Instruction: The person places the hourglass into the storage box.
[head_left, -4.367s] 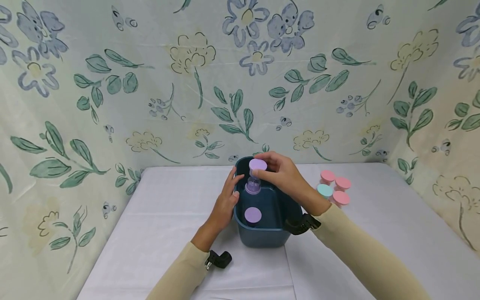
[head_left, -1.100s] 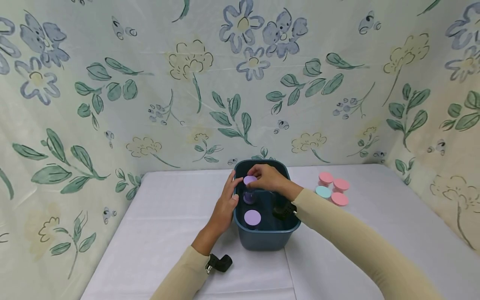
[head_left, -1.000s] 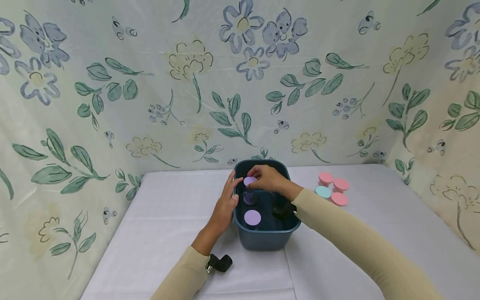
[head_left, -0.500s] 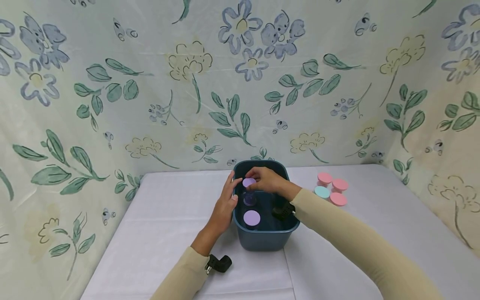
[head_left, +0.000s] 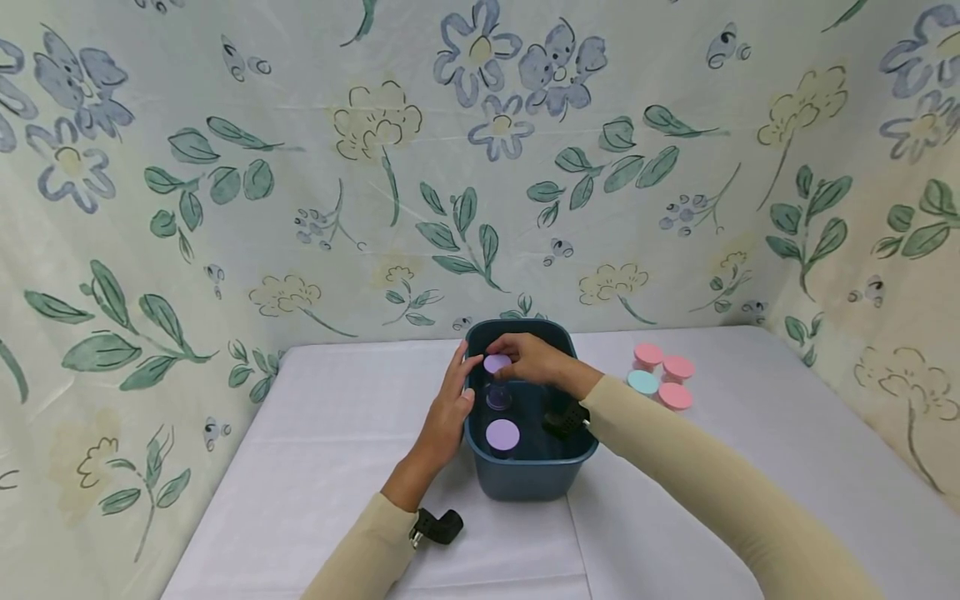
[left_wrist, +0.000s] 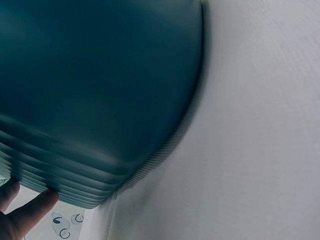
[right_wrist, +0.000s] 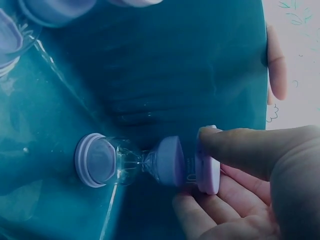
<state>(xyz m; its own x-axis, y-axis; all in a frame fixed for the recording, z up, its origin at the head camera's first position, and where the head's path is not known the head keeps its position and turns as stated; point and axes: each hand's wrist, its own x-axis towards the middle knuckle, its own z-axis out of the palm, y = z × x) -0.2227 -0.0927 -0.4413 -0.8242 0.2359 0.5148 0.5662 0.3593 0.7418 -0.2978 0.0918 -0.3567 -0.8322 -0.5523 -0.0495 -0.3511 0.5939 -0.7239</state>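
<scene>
My right hand (head_left: 534, 360) reaches into a dark blue-green bin (head_left: 525, 483) and pinches the purple end cap of a small sand timer (right_wrist: 207, 167) between thumb and fingers. In the right wrist view this timer has clear bulbs, purple sand near the held cap and a second purple cap at the far end, close over the bin floor. Another purple-capped timer (head_left: 502, 435) stands inside at the bin's near end. With fingers extended, my left hand (head_left: 448, 408) rests against the outside of the bin's left wall; its fingertips (left_wrist: 50, 196) show at the ribbed side.
Right of the bin, three pink-capped timers (head_left: 678, 367) and a teal-capped one (head_left: 642, 382) stand clustered on the white tablecloth (head_left: 337, 433). A floral curtain (head_left: 300, 208) hangs behind the table. More purple caps (right_wrist: 57, 10) show at the top left of the right wrist view.
Over the last few seconds my right hand has lowered the purple sand timer from rim height deeper into the bin. Lately it barely moves. My left hand has kept its place at the wall.
</scene>
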